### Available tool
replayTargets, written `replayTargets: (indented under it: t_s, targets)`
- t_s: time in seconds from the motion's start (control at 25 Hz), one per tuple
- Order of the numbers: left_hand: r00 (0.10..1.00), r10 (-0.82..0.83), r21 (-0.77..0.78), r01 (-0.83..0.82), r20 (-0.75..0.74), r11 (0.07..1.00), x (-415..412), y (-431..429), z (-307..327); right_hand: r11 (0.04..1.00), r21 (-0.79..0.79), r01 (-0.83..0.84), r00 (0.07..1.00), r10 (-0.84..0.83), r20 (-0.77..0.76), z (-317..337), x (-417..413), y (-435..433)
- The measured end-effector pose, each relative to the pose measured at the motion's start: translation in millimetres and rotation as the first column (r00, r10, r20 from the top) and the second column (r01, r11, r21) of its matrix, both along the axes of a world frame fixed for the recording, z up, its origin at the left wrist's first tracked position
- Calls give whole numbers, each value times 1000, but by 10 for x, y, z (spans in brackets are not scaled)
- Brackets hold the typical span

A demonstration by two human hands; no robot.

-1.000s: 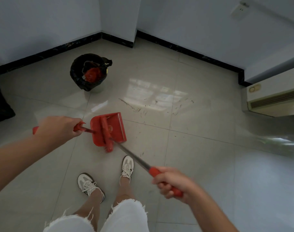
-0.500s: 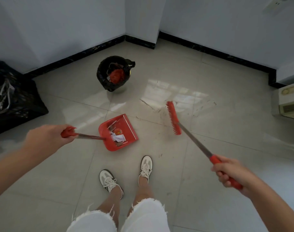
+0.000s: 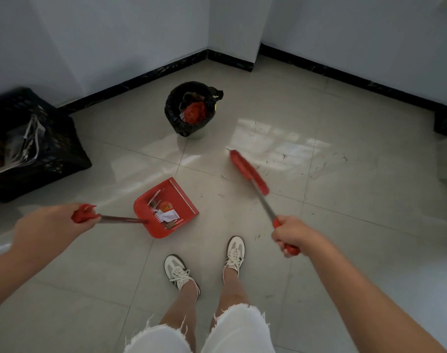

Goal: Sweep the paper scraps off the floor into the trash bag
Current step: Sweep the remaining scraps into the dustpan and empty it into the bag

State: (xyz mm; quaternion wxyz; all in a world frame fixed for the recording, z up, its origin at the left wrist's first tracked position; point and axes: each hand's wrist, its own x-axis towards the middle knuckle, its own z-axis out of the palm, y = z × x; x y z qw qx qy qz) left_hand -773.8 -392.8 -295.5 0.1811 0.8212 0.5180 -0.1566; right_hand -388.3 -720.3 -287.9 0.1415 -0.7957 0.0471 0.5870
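Scraps (image 3: 166, 214) now in the dustpan (image 3: 166, 208), no longer hidden under the brush: a white slip, a round orange piece, some darker strips, all bunched toward the pan's rear wall. Nearest, two shoes (image 3: 234, 253) planted on the floor (image 3: 319, 276), white frayed shorts at the bottom edge. Left hand (image 3: 51, 226) out to the side, fingers clamped round the red grip of the pan's long handle, pan resting low on or just above the tiles, mouth pointing away. Right hand (image 3: 291, 234) likewise shut round the red grip of the brush (image 3: 249, 171), which has swung out of the pan within the last second and now hangs clear to the right, well apart from the pan, bristle head blurred. Sweeping stroke apparently finished, then; load gathered, ready to carry. Beyond the brush, only scuff marks and specks on the glossy tiles, no plain scrap left there. Farther off, trash bag (image 3: 192, 108), black, mouth open, red waste already inside, straight ahead of the pan near the corner. Off to the left, black crate (image 3: 39, 143) holding papers. Next, probably: lift the pan level, carry forward, tip over the bag's mouth.
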Motion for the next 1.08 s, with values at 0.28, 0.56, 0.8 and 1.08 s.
replayTargets:
  t_s: [0.28,0.56,0.8,1.08]
  targets:
    - [999,-29,45,27,45,999,158,-448,412,975,116,-188,950,210,-232,457,-1315,552]
    - [998,20,-8,-20,59,1000,-85,-444,299,986,133,101,947,-54,-317,1293,-802,116]
    - [989,65,-36,-61,134,997,36,-285,353,943,175,282,946,-244,-212,1893,-371,-490]
    - [972,7,64,-23,235,998,650,-95,1138,906,142,398,917,-390,-83,1478,513,-564]
